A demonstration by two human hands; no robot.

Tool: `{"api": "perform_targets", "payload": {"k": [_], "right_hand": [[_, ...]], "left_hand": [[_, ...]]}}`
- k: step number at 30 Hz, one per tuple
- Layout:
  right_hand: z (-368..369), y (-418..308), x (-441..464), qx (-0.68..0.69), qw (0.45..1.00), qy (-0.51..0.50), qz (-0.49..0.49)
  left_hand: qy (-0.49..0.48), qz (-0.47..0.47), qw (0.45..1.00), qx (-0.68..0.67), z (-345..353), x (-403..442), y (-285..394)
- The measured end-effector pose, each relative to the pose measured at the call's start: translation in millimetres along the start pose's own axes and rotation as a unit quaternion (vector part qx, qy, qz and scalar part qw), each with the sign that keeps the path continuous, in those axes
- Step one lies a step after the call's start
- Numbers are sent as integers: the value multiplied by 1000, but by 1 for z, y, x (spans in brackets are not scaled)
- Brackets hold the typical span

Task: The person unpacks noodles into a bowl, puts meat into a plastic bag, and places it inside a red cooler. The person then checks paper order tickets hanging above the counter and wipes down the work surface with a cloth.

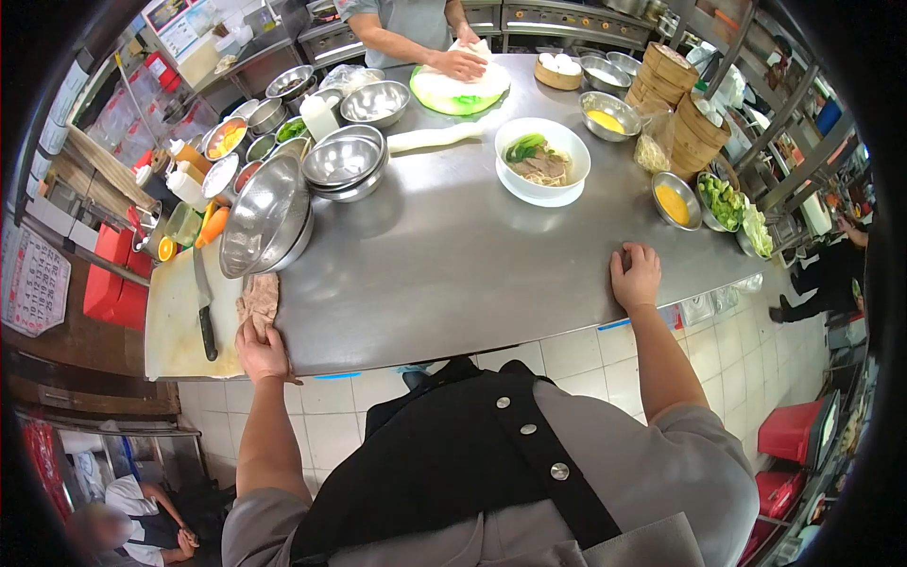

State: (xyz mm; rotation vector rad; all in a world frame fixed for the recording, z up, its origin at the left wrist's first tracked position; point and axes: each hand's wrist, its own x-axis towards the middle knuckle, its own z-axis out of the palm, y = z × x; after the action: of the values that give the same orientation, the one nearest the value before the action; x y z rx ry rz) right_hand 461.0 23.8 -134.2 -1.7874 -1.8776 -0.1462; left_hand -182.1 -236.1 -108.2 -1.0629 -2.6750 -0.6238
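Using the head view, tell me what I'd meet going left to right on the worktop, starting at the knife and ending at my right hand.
Knife → brownish cloth → stacked metal bowls → white noodle bowl → your right hand.

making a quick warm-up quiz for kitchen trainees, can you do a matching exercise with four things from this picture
Column one:
1. left hand
2. right hand
3. knife
4. noodle bowl

Column two:
A. lying on the cutting board
B. white
C. on the cloth
D. on the steel table, near its front edge

Right pairs: 1-C, 2-D, 3-A, 4-B
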Motion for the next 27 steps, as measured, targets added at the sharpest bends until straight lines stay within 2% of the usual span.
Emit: {"api": "perform_targets", "payload": {"k": [27], "right_hand": [[-3, -4, 1, -2, 1000, -8, 12]], "left_hand": [[2, -8, 1000, -1, 2, 1, -2]]}}
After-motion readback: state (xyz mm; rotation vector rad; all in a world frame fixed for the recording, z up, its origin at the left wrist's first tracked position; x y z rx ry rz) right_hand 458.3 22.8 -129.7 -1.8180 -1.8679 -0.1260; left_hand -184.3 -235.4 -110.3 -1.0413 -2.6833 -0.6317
